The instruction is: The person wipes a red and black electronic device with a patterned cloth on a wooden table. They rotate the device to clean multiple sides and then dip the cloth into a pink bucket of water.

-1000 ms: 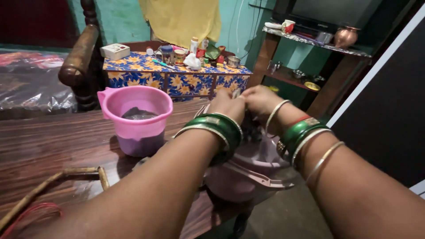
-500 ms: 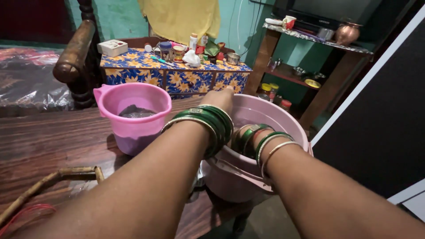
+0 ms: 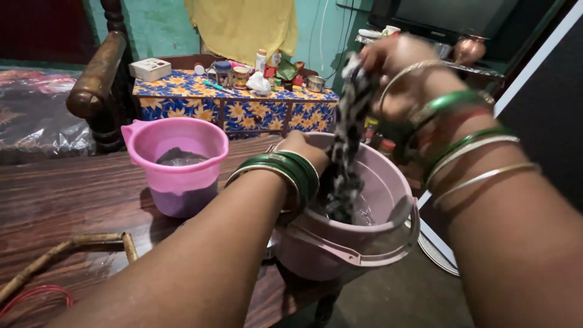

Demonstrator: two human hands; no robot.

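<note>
A pale pink bucket [image 3: 370, 243] with a handle stands at the edge of a dark wooden table [image 3: 67, 200]; there is water in it. My right hand [image 3: 395, 73], raised high above the bucket, grips the top of a wet black-and-white patterned cloth [image 3: 346, 146] that hangs down into the water. My left hand [image 3: 303, 149] is at the bucket's rim, closed around the lower part of the same cloth. Both wrists wear green and silver bangles.
A brighter pink bucket [image 3: 176, 176] holding something dark stands to the left on the table. A bamboo frame [image 3: 73, 249] lies near the front left. Behind are a wooden chair arm [image 3: 97, 73], a flower-patterned cabinet [image 3: 231, 103] with small items, and a shelf [image 3: 437, 61] on the right.
My right hand has come up out of the pale bucket, pulling the wet cloth up with it. My left hand stays at the rim, now around the cloth.
</note>
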